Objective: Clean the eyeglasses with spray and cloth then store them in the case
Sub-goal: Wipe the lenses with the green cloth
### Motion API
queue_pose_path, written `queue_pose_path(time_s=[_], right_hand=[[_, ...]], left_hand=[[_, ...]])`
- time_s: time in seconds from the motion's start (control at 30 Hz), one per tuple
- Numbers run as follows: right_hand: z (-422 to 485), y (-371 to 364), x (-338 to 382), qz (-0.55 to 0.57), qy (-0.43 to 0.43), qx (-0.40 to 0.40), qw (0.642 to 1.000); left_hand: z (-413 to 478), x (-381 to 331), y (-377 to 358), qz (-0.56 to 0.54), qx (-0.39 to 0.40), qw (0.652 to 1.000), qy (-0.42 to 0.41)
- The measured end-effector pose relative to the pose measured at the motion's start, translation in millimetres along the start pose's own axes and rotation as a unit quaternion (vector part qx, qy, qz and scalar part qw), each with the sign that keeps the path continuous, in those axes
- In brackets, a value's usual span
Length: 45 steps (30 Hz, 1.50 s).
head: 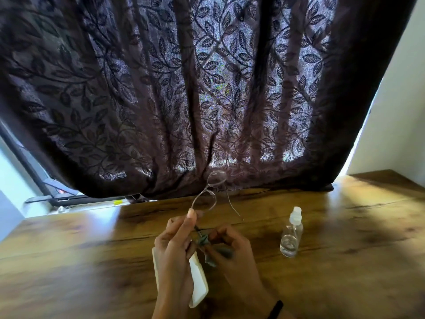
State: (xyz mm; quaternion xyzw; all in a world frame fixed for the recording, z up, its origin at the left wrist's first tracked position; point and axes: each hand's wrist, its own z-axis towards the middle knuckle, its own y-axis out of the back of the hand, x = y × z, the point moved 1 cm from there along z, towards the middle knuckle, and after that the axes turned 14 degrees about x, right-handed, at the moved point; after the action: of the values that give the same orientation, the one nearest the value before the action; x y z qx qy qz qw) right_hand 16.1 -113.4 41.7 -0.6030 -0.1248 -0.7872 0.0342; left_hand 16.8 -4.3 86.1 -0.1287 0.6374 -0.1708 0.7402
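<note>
Thin-framed eyeglasses (208, 193) with clear lenses are held up above the wooden table (345, 261), one temple arm hanging free to the right. My left hand (174, 245) pinches the frame at the near lens corner. My right hand (232, 249) grips a small grey-green cloth (207, 241) wrapped around the near temple arm. A white glasses case (199, 286) lies on the table under my left hand, partly hidden by it. A small clear spray bottle (291, 233) with a white cap stands to the right of my hands.
A dark leaf-patterned curtain (184, 88) hangs along the table's far edge. A window frame (34, 171) shows at the left. A white wall (395, 111) borders the right side. A black band is on my right wrist.
</note>
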Motion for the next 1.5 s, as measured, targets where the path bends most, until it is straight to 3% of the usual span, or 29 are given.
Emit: queue_pose_path(time_s=[0.43,0.6,0.7,1.03,1.33,1.5], right_hand=[[-16,25,-23,-0.143,-0.017,0.005,0.990],[-9,16,-6,-0.027,-0.040,0.017,0.999],[-3,6,12,0.029,-0.012,0.031,0.999],[11,4,32,0.021,0.097,0.002,0.995],[-6,4,-13,-0.095,-0.030,0.037,0.994],[-16,23,-28,-0.239,-0.009,0.038,0.970]], left_hand=[[-1,-2,0,0.044,-0.025,0.997,-0.058],[0,3,-3,0.061,-0.016,0.996,-0.069],[-1,10,-5,0.072,-0.015,0.996,-0.057],[-2,11,-3,0.049,-0.014,0.997,-0.055],[0,4,1,0.054,-0.032,0.995,-0.077],[3,6,3,0.038,-0.033,0.996,-0.079]])
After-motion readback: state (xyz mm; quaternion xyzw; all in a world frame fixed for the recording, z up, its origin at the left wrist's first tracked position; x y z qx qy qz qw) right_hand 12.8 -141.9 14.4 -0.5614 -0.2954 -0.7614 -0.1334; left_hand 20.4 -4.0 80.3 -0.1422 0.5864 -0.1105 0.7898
